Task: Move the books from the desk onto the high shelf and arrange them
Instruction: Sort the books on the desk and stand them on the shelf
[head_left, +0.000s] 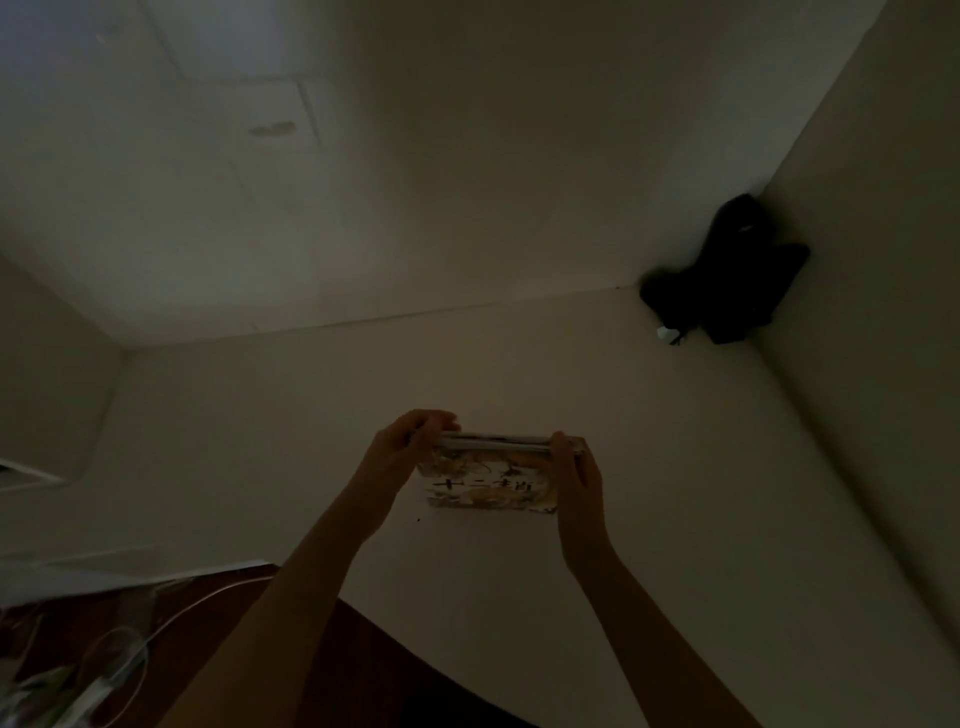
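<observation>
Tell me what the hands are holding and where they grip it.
Both hands hold one book raised overhead. The left hand grips its left end, fingers curled over the top edge; the right hand grips its right end.

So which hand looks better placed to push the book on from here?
Probably the right hand: it wraps the book's end along its side. The left hand only pinches the top corner.

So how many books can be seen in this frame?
1. The book is held up against the wall, left hand and right hand gripping its ends. Others may be out of view.
</observation>
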